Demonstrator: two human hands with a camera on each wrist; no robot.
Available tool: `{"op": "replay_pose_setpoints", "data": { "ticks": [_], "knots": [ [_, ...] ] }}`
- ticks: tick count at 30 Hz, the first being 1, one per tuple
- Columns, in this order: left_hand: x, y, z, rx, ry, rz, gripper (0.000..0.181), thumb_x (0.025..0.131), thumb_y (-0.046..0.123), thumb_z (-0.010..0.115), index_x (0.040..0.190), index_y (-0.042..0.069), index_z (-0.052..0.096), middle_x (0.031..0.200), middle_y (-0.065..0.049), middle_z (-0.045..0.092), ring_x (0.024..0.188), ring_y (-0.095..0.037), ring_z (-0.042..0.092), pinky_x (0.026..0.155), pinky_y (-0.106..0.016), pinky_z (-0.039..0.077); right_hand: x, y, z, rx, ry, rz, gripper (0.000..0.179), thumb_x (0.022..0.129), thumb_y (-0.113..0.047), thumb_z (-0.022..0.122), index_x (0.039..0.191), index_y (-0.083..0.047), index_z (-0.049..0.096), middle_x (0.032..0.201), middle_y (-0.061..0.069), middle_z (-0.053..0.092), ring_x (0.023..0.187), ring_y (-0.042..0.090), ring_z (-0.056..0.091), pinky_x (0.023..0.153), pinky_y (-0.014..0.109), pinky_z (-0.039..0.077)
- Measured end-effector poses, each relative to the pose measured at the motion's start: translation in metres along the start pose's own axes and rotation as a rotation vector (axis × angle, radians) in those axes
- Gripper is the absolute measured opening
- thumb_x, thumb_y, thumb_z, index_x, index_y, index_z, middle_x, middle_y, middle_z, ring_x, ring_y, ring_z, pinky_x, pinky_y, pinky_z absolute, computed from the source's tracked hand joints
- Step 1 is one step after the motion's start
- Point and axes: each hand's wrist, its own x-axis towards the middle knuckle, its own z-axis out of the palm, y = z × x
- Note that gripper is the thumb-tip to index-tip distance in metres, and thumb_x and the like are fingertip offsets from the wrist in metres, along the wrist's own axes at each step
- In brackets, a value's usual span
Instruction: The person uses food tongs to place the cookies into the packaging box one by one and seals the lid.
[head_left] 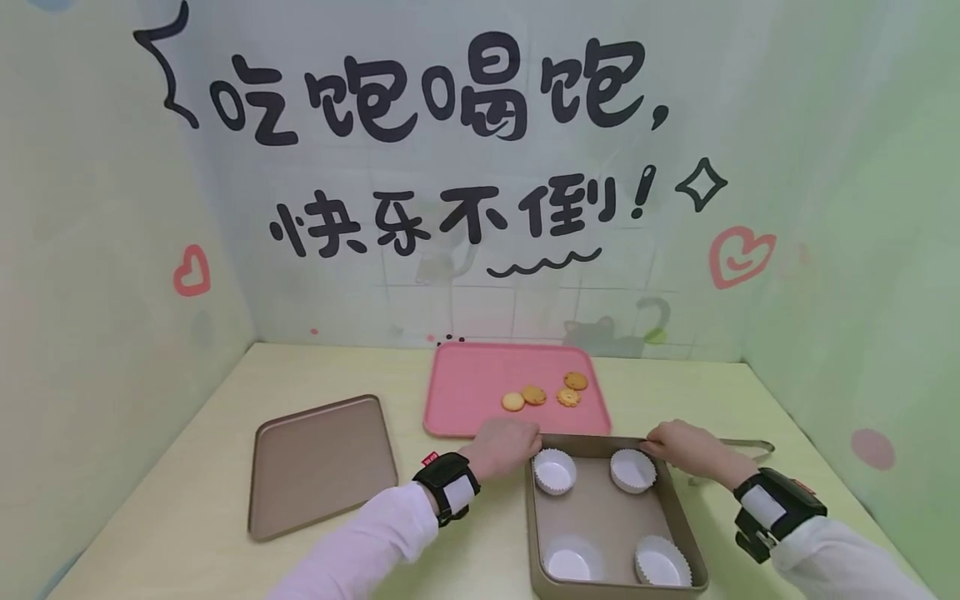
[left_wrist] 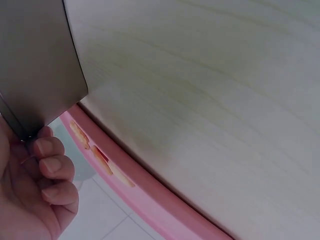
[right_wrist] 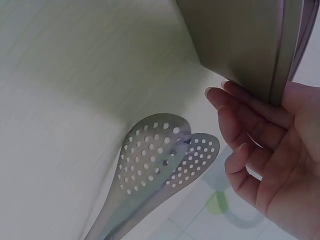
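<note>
A deep brown rectangular baking pan [head_left: 600, 517] is at the front right in the head view, with several white fluted paper cups [head_left: 555, 472] in its corners. My left hand [head_left: 504, 448] grips the pan's far left corner; in the left wrist view, curled fingers [left_wrist: 55, 165] are at its edge. At the far right corner my right hand [head_left: 688, 450] holds the rim, its fingers [right_wrist: 245, 115] bent against the pan's outside in the right wrist view. Perforated metal tongs [right_wrist: 155, 155] lie beside that hand, mostly hidden by it in the head view.
A pink tray [head_left: 472, 375] carrying several round cookies [head_left: 533, 395] lies behind the pan, near the back wall. To the left is a shallow brown tray [head_left: 322, 467]. Printed walls enclose the pale wood-patterned table [head_left: 210, 467] at the back and both sides.
</note>
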Motion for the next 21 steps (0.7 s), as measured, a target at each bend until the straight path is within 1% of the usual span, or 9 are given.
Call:
{"op": "replay_pose_setpoints", "data": {
  "ticks": [6, 12, 17, 21],
  "knots": [
    [-0.006, -0.017, -0.005, -0.013, 0.024, -0.022, 0.024, 0.099, 0.018, 0.051, 0.076, 0.013, 0.054, 0.061, 0.005, 0.04, 0.057, -0.009, 0.041, 0.054, -0.026, 0.043, 0.016, -0.01, 0.003, -0.011, -0.015, 0.014, 0.037, 0.095, -0.01, 0.059, 0.061, -0.015, 0.045, 0.058, -0.011, 0.028, 0.052, 0.003, 0.028, 0.051, 0.023, 0.026],
    [-0.015, -0.033, -0.01, -0.054, 0.021, -0.057, 0.026, 0.099, 0.018, 0.049, 0.073, 0.014, 0.051, 0.062, 0.004, 0.039, 0.059, -0.011, 0.042, 0.055, -0.027, 0.04, 0.032, -0.019, 0.007, -0.017, -0.016, -0.002, 0.034, 0.095, -0.011, 0.059, 0.063, -0.014, 0.049, 0.057, -0.01, 0.031, 0.051, 0.004, 0.031, 0.05, 0.023, 0.027],
    [-0.022, -0.046, -0.01, -0.073, 0.014, -0.087, 0.028, 0.1, 0.018, 0.048, 0.072, 0.014, 0.048, 0.062, 0.004, 0.038, 0.059, -0.012, 0.041, 0.055, -0.027, 0.039, 0.044, -0.027, 0.01, -0.02, -0.016, 0.006, 0.031, 0.095, -0.012, 0.06, 0.065, -0.013, 0.052, 0.057, -0.009, 0.037, 0.052, 0.005, 0.035, 0.05, 0.023, 0.029],
    [-0.027, -0.055, -0.011, -0.076, 0.018, -0.102, 0.028, 0.101, 0.019, 0.048, 0.073, 0.013, 0.048, 0.061, 0.003, 0.038, 0.059, -0.012, 0.042, 0.053, -0.029, 0.038, 0.052, -0.032, 0.012, -0.022, -0.01, 0.004, 0.031, 0.095, -0.012, 0.06, 0.065, -0.013, 0.052, 0.057, -0.009, 0.037, 0.052, 0.005, 0.034, 0.05, 0.023, 0.028]
  ]
}}
